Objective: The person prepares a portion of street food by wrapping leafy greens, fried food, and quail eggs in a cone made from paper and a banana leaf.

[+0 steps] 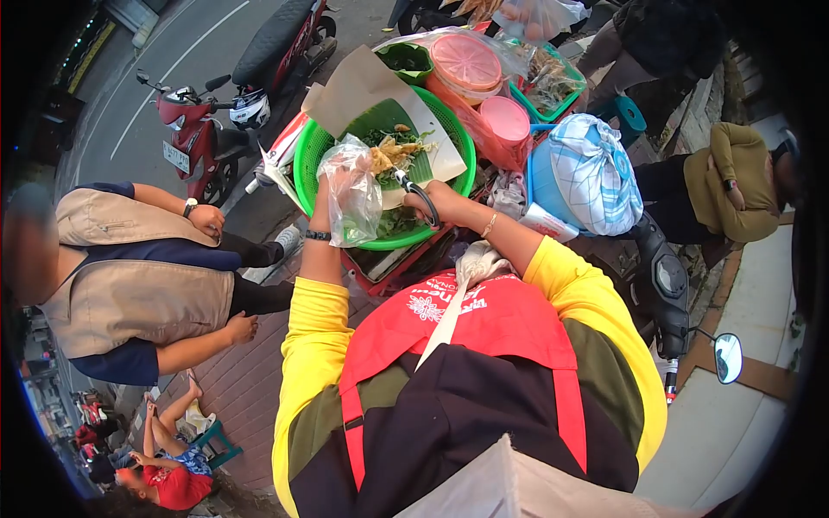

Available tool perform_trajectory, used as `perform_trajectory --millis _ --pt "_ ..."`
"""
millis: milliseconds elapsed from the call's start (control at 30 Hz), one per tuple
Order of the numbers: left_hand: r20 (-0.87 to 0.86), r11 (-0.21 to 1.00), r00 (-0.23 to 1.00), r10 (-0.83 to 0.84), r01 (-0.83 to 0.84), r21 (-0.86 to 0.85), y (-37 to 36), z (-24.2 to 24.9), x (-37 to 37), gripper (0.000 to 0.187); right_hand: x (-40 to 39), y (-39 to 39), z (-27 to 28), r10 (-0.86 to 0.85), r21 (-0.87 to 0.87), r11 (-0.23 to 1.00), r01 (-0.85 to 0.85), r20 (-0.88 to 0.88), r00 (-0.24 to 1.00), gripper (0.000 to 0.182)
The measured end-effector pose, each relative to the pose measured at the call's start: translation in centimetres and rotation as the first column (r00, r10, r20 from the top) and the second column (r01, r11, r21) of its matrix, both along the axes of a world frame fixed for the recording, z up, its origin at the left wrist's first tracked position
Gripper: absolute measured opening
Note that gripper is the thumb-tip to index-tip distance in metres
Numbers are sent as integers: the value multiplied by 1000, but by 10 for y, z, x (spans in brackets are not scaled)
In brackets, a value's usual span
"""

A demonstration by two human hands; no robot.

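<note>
Over a green basket [471, 177], my left hand [345, 180] is covered by a clear plastic bag [361, 211]. Its fingers close on a piece of golden fried food [393, 159], though the plastic partly hides the grip. My right hand [442, 204] is closed around the black loop handle of scissors [420, 197], whose metal part meets the food. Beneath both lie cooked greens [380, 136] on a banana leaf [389, 116] and brown paper [345, 86]. More greens show in the basket below the paper.
Behind the basket stand a pink-lidded tub [466, 62], a smaller pink container [505, 119] and a green crate [553, 95]. A cloth-wrapped blue container [580, 177] is at right. A person in a vest [138, 250] stands left; a red motorbike [207, 134] is parked beyond.
</note>
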State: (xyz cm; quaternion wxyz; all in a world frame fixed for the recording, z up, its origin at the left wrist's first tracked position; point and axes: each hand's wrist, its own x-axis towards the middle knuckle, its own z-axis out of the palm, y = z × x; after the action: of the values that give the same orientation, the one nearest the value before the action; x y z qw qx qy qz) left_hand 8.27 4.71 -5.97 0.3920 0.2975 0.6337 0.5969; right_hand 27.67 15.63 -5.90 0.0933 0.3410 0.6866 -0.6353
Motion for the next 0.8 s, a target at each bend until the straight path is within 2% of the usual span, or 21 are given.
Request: perform_trajectory --millis 67,100,133,167,200,267,300,333,400,433,467,533,567,667,733,800 --pt "90 998 995 51 -53 21 0 1 -2 18 0 2 14 33 -15 999 -33 26 999 61" --pt "90 998 995 54 -56 22 -1 -4 -4 18 2 0 19 39 -97 995 -33 57 998 70" --pt "452 974 891 48 -143 178 -2 -13 -7 20 3 0 25 46 -176 984 -30 88 995 82" --pt "746 919 665 -31 -275 283 -3 -20 -8 25 4 -1 31 181 -123 977 -173 58 982 98" --pt "748 919 663 -29 -276 281 -5 -17 -4 25 5 -3 30 182 -125 977 -174 60 981 98" --pt "578 938 816 0 -200 283 -6 -10 5 20 0 -4 29 223 0 975 -223 8 975 100" --pt "480 948 877 10 -162 275 -5 -6 8 17 -7 0 8 233 103 969 -224 -88 968 97" --pt "479 947 878 11 -162 276 -3 -2 8 17 -11 4 2 234 104 969 -225 -90 968 97" --pt "501 981 865 -5 -94 171 2 1 7 12 -15 6 -3 189 116 975 -192 32 981 91" --pt "457 984 889 4 -84 154 3 -4 3 10 -14 4 -2 122 158 980 -118 -13 992 85" --pt "458 984 889 5 -85 155 5 -6 0 10 -14 5 1 123 158 980 -119 -12 992 85" --pt "544 972 839 -11 -119 202 9 -8 -3 12 -15 8 12 82 148 986 -76 -34 996 80" --pt "530 976 848 8 -121 179 12 -9 -5 13 -15 6 19 27 139 990 -22 -35 999 76" --pt "452 973 890 -65 -44 227 14 -22 -14 18 -19 12 10 48 122 992 -41 -60 997 72" --pt "461 963 882 -97 -33 266 12 -24 -18 23 -19 12 22 99 87 992 -95 -35 995 69" --pt "630 931 751 -199 -54 360 8 -26 -23 25 -14 11 45 -40 -99 994 40 4 999 70"
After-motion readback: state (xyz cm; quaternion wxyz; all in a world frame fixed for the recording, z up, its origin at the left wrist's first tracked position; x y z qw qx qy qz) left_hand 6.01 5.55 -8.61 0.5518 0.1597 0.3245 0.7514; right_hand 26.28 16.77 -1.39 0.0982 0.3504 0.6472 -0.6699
